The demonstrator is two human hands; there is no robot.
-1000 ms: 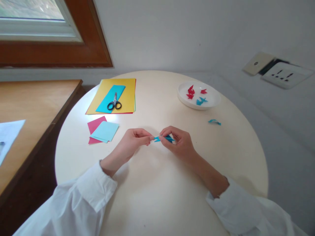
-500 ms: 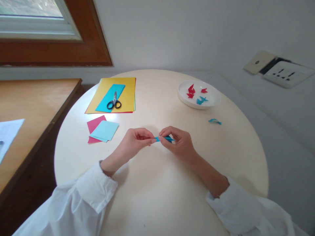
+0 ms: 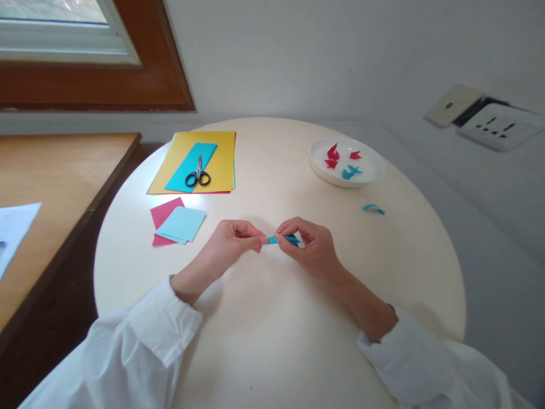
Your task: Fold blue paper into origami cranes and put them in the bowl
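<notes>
Between my two hands, above the middle of the round table, is a small folded piece of blue paper (image 3: 272, 240). My left hand (image 3: 239, 241) pinches its left end between thumb and fingertips. The thumb and forefinger of my right hand (image 3: 309, 244) grip its right part, and a pointed blue tip sticks out past them. My fingers cover much of the paper, so its full shape is hidden. Left of my hands lie small square sheets, pale blue paper (image 3: 182, 224) on top of dark pink paper (image 3: 164, 211).
A white dish (image 3: 317, 170) at the back right holds several small folded red and blue paper figures. A curled blue paper strip (image 3: 373, 209) lies before it. Black-handled scissors (image 3: 198, 178) rest on blue paper (image 3: 176, 180) over yellow sheets (image 3: 223, 165). A wooden desk (image 3: 85, 165) stands left.
My left fingertips have slid slightly left along the blue paper, leaving a little more of it showing between my hands. My right hand keeps its grip; the view has shifted slightly.
</notes>
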